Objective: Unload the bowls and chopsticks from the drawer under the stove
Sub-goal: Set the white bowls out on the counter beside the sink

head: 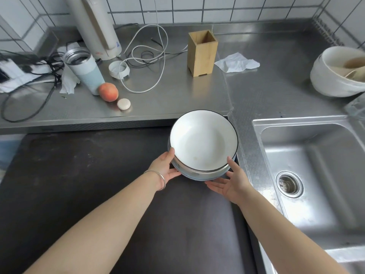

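Observation:
A stack of bowls (203, 143), white inside with a dark rim on top and a bluish bowl underneath, is over the right edge of the black stove top (88, 175). My left hand (166, 167) grips the stack's left side, thumb on the rim. My right hand (231, 180) cups the lower right side, fingers spread under the bottom bowl, thumb against the rim. An empty wooden chopstick holder (202, 53) stands on the steel counter behind. No chopsticks or drawer are in view.
A steel sink (308, 175) lies to the right. A large white bowl (339, 72) with spoons sits at the far right. On the counter (158, 99) are a tumbler (85, 70), a peach (108, 91), white cables (146, 56), a lid (119, 69) and a tissue (237, 63).

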